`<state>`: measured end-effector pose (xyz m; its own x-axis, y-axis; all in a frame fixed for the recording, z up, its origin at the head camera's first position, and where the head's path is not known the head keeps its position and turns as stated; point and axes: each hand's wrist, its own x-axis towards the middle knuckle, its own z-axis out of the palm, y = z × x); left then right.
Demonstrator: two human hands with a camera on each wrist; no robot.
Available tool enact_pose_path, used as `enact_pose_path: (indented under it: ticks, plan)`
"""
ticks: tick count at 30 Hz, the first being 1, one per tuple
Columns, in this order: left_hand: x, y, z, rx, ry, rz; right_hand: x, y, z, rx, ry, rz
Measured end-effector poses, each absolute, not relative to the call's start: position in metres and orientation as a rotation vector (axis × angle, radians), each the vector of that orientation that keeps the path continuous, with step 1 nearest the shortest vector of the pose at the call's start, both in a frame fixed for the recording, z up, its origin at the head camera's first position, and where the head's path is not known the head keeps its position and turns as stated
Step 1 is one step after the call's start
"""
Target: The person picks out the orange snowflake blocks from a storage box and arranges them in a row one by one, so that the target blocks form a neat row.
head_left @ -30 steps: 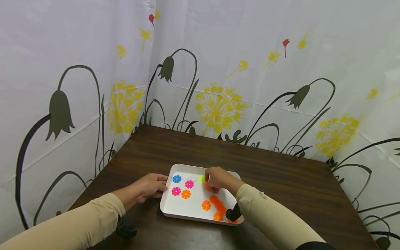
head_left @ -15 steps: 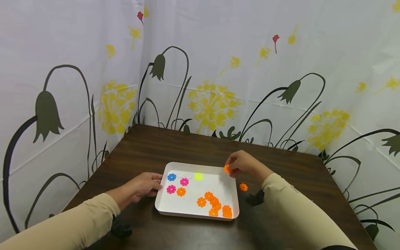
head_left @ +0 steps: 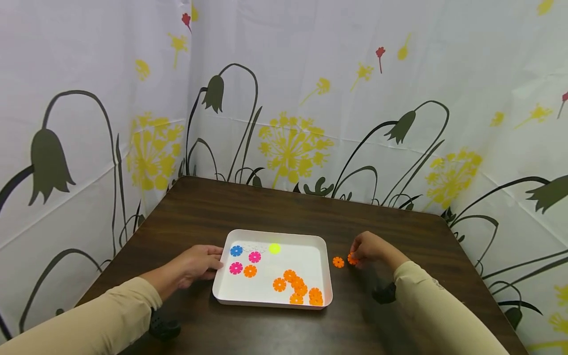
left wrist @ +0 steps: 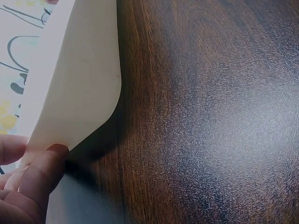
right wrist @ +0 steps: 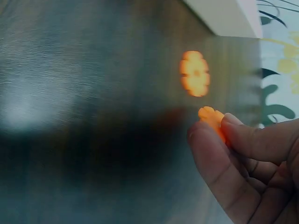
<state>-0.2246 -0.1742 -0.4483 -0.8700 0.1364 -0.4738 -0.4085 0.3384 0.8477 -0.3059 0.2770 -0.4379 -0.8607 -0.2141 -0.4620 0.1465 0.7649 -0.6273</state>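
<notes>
A white tray holds several flower-shaped, notched plastic discs: many orange discs, two pink discs, a blue disc and a yellow disc. Translucent discs lie near its back left corner. My left hand touches the outside of the tray's left wall, its thumb and fingers against the side. To the right of the tray, my right hand pinches an orange notched disc between thumb and finger, low over the table. Beside it on the table lies another orange disc.
The dark wood table extends around the tray on every side. A white curtain printed with flowers hangs behind and beside it. Black straps with fittings sit at both wrists.
My right hand has lifted an orange disc out of the tray and carried it right, down beside the orange disc on the table. The left hand has stayed at the tray's side.
</notes>
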Motion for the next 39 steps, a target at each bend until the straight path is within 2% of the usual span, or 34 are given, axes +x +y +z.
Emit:
enact_pose_path:
  ticks: [6,12,17,22,28,33,39]
  plan:
    - [-0.224,-0.174,-0.448,-0.247,2.141,1.552,-0.304,0.273,-0.455,-0.02,2.495,-0.824]
    - [-0.224,-0.174,-0.448,-0.197,2.151,1.573,-0.306,0.268,-0.457,-0.108,2.635,-0.536]
    - [-0.224,-0.174,-0.444,-0.209,2.153,1.564,-0.306,0.265,-0.456,-0.085,2.635,-0.499]
    - [-0.223,-0.173,-0.446,-0.221,2.151,1.554,-0.305,0.264,-0.452,-0.089,2.585,-0.563]
    - [-0.225,-0.173,-0.444,-0.233,2.151,1.545,-0.312,0.255,-0.426,-0.182,2.526,-0.774]
    - [-0.224,-0.174,-0.444,-0.25,2.15,1.535,-0.318,0.24,-0.41,-0.169,2.369,-0.991]
    - [-0.224,-0.173,-0.446,-0.255,2.151,1.534,-0.316,0.213,-0.408,-0.191,2.296,-0.999]
